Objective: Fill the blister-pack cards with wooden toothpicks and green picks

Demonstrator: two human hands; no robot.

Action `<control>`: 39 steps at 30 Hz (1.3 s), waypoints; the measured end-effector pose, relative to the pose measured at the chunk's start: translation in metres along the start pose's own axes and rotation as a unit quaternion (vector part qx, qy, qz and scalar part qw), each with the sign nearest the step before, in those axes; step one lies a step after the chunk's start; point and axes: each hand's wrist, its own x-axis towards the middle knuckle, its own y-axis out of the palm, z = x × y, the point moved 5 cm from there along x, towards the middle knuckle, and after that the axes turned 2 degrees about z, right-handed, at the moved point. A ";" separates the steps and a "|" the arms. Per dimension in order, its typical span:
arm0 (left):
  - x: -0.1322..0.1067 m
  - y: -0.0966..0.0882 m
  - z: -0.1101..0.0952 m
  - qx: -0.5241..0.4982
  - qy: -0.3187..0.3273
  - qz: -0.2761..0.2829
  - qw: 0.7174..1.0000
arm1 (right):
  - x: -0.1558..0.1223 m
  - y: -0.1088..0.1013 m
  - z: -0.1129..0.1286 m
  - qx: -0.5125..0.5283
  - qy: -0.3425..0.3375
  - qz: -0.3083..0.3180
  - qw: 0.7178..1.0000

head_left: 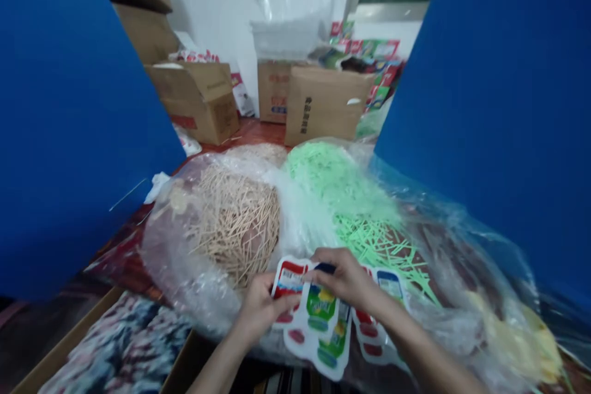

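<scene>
My left hand [259,311] pinches the left edge of a white-edged pack [323,348] printed with red and green bottle shapes. From above, my right hand [345,276] grips the top of the same pack, fingers closed near its dark blue cap print. A similar printed pack [369,345] lies partly under my right forearm. Just beyond my hands, a clear plastic bag [161,240] holds many thin tan sticks [231,215]. Green sticks [369,240] fill another clear bag to the right, some spilling toward my right hand.
Blue panels [69,123] rise on both sides. Cardboard boxes [325,104] stand at the back by the wall, with colourful packaging [383,52] behind. At lower left, an open carton [74,345] holds blurred, multicoloured contents. Loose clear plastic [457,234] spreads at right.
</scene>
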 end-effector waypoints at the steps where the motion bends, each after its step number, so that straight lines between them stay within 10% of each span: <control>1: 0.001 0.002 0.004 -0.010 -0.002 0.027 1.000 | -0.001 -0.001 -0.002 0.001 0.009 -0.004 1.000; 7: 0.013 0.001 0.029 0.022 -0.003 -0.039 0.999 | -0.004 -0.003 -0.001 -0.027 0.018 -0.037 0.999; 15: 0.018 0.016 -0.007 0.055 0.126 -0.062 0.988 | -0.021 -0.005 0.003 -0.104 0.056 -0.104 0.988; 39: 0.023 0.065 0.026 0.015 0.005 -0.017 1.000 | -0.063 -0.019 -0.037 0.025 0.075 -0.141 0.987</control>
